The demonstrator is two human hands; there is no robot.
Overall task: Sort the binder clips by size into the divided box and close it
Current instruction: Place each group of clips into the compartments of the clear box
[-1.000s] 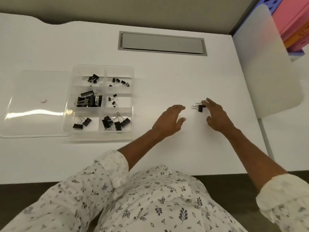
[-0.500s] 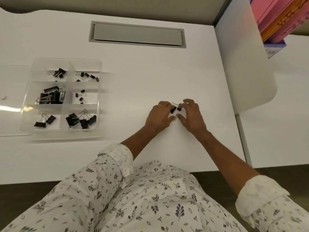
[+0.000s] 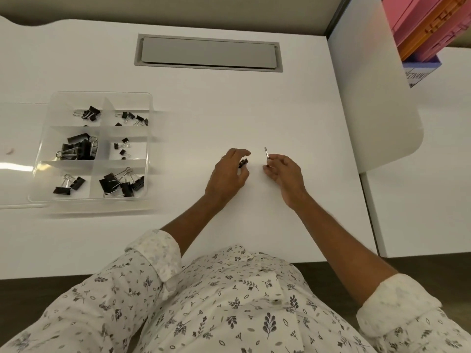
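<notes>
2 hands are out over the white desk (image 3: 254, 103), well off to the right of the divided box (image 3: 102, 93) and not touching it.

The left hand (image 3: 226, 177) is the one nearer the box. Its fingers are bent, and its thumb and fingertips pinch a small black clip (image 3: 244, 163). The clip is just off the desk or on it; I cannot tell which.

The right hand (image 3: 286, 171) is farther from the box, just beside the left hand, with a small gap between them. Its fingers are curled in, and its thumb and first finger pinch a thin silver clip (image 3: 266, 154). It is seen from the edge, so I cannot tell its size.

The box is clear and open, with 6 parts in 2 columns and 3 rows. All 6 hold black binder clips (image 3: 79, 149). The biggest ones are in the middle part on the side far from the hands, and the tiniest ones are in the middle part on the side near the hands.

A clear lid (image 3: 17, 184) lies flat, touching the box on the side away from the hands.

A grey panel (image 3: 207, 53) is set in the desk, beyond the box and to its right.
</notes>
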